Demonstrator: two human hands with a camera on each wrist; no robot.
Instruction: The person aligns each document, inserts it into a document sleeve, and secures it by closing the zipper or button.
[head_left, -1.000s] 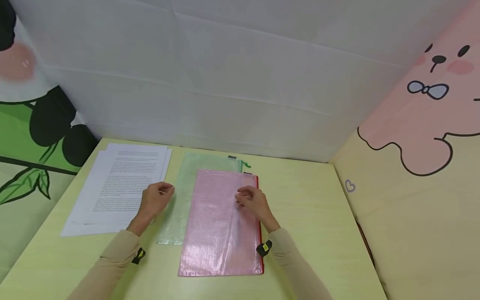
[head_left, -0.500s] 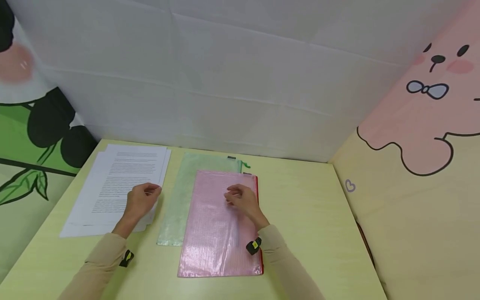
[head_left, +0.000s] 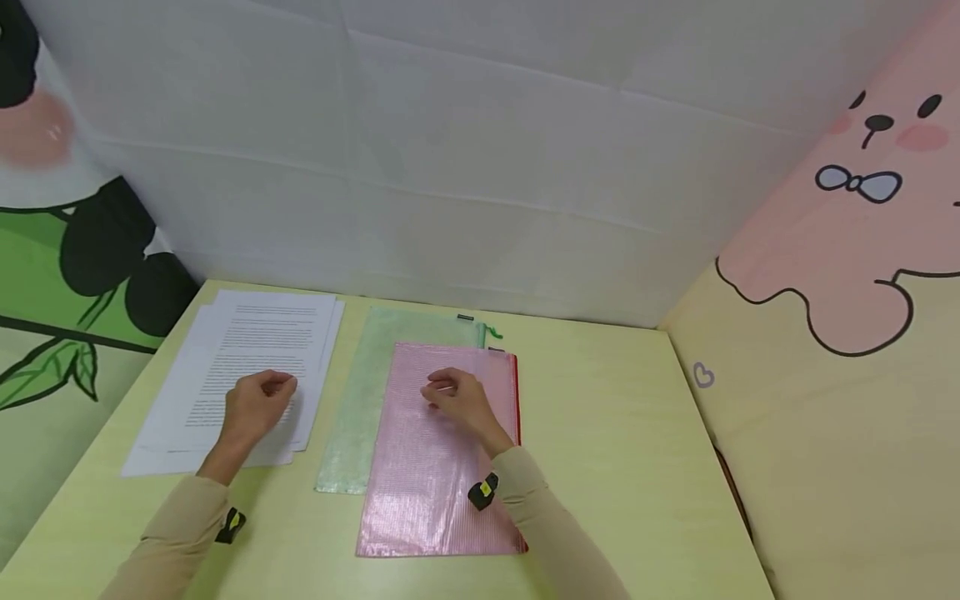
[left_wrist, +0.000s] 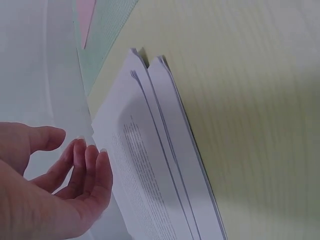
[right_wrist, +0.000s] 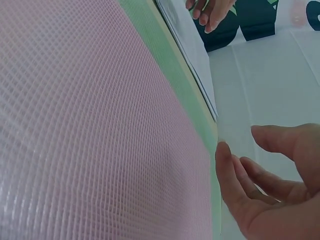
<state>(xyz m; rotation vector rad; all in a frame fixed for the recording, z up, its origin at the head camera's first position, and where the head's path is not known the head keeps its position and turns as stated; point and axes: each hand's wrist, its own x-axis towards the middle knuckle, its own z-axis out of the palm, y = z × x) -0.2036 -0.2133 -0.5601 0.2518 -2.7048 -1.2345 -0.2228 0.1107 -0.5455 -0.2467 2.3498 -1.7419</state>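
My left hand (head_left: pixel 255 407) hovers above a stack of printed paper sheets (head_left: pixel 262 333) on the left of the table. In the left wrist view its fingers are loosely bent, the thumb (left_wrist: pixel 47 138) apart from them, and nothing is between them. Over the pink mesh zipper pouch (head_left: pixel 420 500) is my right hand (head_left: pixel 461 404); its fingers curve loosely and hold nothing. The pink pouch, with a red zipper edge on its right, overlaps a green mesh zipper pouch (head_left: pixel 352 417) that lies partly hidden beneath it.
The pale yellow table (head_left: pixel 615 450) extends to the right of the pouches. A white sheet-like wall (head_left: pixel 480 167) rises at the back edge. Cartoon-printed panels stand at both sides, one with a pink bear (head_left: pixel 847 242). The sheets in the stack are unevenly aligned.
Both hands have moved left. The left hand went from the gap beside the green pouch to above the papers; the right hand went from the pink pouch's right side toward its middle.
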